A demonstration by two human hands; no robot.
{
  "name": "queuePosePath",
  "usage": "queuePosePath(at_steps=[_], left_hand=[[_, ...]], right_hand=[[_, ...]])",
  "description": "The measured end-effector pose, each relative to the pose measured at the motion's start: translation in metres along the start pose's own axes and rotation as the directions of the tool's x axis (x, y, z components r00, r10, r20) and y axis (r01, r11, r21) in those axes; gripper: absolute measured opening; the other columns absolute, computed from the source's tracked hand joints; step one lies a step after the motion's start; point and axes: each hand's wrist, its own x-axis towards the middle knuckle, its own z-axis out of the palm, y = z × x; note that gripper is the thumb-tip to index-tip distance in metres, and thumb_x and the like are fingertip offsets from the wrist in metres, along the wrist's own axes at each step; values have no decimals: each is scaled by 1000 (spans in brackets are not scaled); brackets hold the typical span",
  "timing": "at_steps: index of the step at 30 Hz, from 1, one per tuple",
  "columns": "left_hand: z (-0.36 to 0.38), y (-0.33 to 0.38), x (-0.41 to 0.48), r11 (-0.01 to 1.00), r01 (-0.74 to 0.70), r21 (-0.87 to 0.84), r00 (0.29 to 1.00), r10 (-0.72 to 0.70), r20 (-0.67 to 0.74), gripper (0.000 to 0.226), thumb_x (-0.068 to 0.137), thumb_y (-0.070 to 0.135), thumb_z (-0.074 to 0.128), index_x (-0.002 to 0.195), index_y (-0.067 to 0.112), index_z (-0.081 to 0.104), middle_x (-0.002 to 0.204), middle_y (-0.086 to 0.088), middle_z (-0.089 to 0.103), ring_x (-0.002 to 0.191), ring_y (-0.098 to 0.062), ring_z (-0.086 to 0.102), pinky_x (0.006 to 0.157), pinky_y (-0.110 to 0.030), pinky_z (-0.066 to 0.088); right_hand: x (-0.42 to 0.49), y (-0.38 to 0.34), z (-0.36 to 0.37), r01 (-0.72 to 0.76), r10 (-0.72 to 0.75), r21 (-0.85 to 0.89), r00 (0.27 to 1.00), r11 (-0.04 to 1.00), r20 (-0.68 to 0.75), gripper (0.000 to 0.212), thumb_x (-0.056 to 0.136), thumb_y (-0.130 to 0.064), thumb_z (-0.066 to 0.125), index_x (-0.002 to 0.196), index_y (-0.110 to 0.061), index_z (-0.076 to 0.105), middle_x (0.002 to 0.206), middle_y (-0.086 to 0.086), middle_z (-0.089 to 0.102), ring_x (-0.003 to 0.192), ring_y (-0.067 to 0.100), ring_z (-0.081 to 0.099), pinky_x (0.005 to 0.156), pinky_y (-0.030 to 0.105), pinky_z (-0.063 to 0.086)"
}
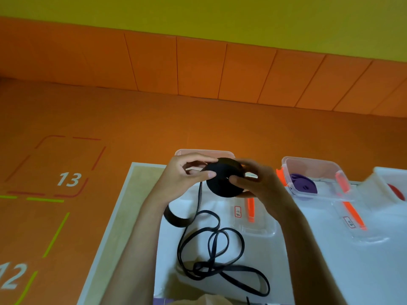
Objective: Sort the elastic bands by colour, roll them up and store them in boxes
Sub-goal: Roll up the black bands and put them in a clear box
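Observation:
Both hands hold a thick black roll of elastic band [222, 181] above the table's far side. My left hand [187, 175] pinches its left edge between thumb and fingers. My right hand [255, 183] grips the roll from the right, thumb on its face. The loose black tail [211, 245] hangs from the roll and lies in tangled loops on the white table [330, 260]. A clear box [312, 179] at the right holds a purple rolled band [302, 183]. Another clear box [204, 153] sits behind my hands, mostly hidden.
Two clear lids with orange clips [251, 210] [354, 214] lie on the table in front of the boxes. A white container [392, 183] with something red inside stands at the far right. Orange floor with marked squares 13 and 12 lies to the left.

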Motion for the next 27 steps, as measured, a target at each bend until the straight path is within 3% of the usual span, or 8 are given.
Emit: queuePosePath(at_steps=[2,6,10,15,17,20,24,27], left_hand=[[6,-1,-3,998,26,-55,1000,-27,-15,31,83,17,90,111,25,80,115,5,79,111,-15,74,92,-25,59],[18,-3,-6,973,53,-226,994,-73,-82,31,74,23,92,103,23,79,107,4,79,104,-20,76,88,-28,60],[18,-3,-5,990,12,-143,998,-22,-64,30,88,13,84,118,21,80,120,10,77,118,-11,71,98,-21,54],[8,6,-1,994,2,-107,1000,-3,-10,33,92,6,80,122,19,80,125,9,77,121,-8,70,95,-15,53],[1,8,-1,991,8,-132,1000,-11,-17,33,88,5,83,117,19,80,120,4,79,114,-14,75,91,-19,57],[-1,4,-4,988,66,-143,997,-71,-35,30,81,8,91,105,21,79,111,-4,81,107,-20,77,91,-27,60],[5,-5,-6,985,109,-133,990,-119,-70,21,81,14,91,99,20,83,109,5,81,109,-13,76,88,-20,57],[1,-6,-11,976,155,-152,987,-160,-25,28,89,20,85,115,30,83,121,11,79,116,-6,72,95,-13,52]], right_hand=[[-1,-1,2,-5,7,34,998,999,-55,29,79,-37,82,108,-44,79,107,-4,77,106,20,75,71,32,65],[-5,3,2,-15,31,172,995,985,-91,32,81,-30,83,111,-23,82,111,10,78,104,32,77,70,42,66],[-7,4,11,-10,77,327,978,945,-194,38,76,-30,84,107,-9,80,114,22,74,105,38,75,68,45,65],[-8,12,22,-49,124,430,981,901,-149,19,84,-17,81,99,-9,73,117,18,71,108,36,73,72,46,65],[-9,10,19,-36,71,284,991,958,-114,22,88,-13,80,109,-14,73,113,8,75,108,29,74,77,38,65],[-10,10,9,-54,47,-114,997,992,-67,36,88,-10,82,117,-30,72,105,-5,80,100,16,78,81,28,64],[-13,20,12,-62,64,24,986,998,-152,32,87,0,80,112,-20,77,103,1,80,96,23,79,73,27,64],[-12,23,13,-62,93,166,978,984,-188,33,89,5,75,118,-11,76,112,12,78,102,29,77,77,34,65]])
